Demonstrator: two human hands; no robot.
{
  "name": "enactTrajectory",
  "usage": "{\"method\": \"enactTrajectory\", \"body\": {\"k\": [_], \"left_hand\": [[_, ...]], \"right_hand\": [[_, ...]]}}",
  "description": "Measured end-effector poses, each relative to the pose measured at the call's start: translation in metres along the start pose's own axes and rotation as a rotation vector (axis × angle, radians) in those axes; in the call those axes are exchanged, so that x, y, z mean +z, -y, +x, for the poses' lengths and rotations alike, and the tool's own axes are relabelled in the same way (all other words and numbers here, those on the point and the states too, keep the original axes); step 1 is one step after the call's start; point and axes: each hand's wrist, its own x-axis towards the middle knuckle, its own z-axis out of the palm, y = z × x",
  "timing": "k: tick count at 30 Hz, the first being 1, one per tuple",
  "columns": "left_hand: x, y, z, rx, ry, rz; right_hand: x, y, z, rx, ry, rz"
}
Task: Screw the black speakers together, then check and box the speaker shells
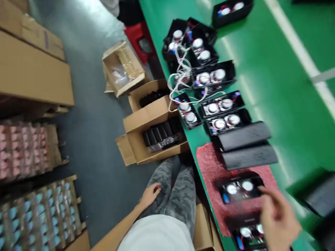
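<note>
Two open black housings (237,179) on red mat (209,167), insides exposed, so closing still undone; more open ones beyond it. Right hand (281,218) blurred at mat's edge, can't tell if fingers grip; left hand (150,195) on thigh (161,176), fingers loosely open, nothing held.

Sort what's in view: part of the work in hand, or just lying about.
Likely part of the work:
- open black casing by the right hand
- red sheet beneath it
- black covers

Apparently lying about:
- floor carton holding clear plastic
- stacked pink items
- large cartons
</note>
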Motion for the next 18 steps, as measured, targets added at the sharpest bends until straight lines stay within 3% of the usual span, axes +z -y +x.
{"method": "enactTrajectory", "body": {"k": [2,4,5,9,12,15,18], "left_hand": [[0.000,0.018,0.021,0.009,0.040,-0.047],[-0.003,0.039,0.042,0.008,0.056,-0.101],[-0.006,0.052,0.052,0.002,0.049,-0.131],[-0.014,0.101,0.082,-0.047,-0.060,-0.250],[-0.017,0.124,0.102,-0.048,-0.168,-0.324],[-0.030,0.133,0.146,0.032,-0.247,-0.383],[-0.059,0.129,0.244,0.141,-0.336,-0.383]], "right_hand": [[0.071,0.045,-0.065,-0.171,0.415,0.175],[0.167,0.077,-0.104,-0.191,0.774,0.240],[0.221,0.088,-0.111,-0.171,0.868,0.216],[0.445,0.104,-0.080,-0.213,1.058,-0.013],[0.593,0.096,-0.043,-0.286,1.218,-0.294],[0.705,0.076,-0.025,-0.336,1.349,-0.609],[0.782,0.045,-0.028,-0.405,1.429,-0.817]]}}
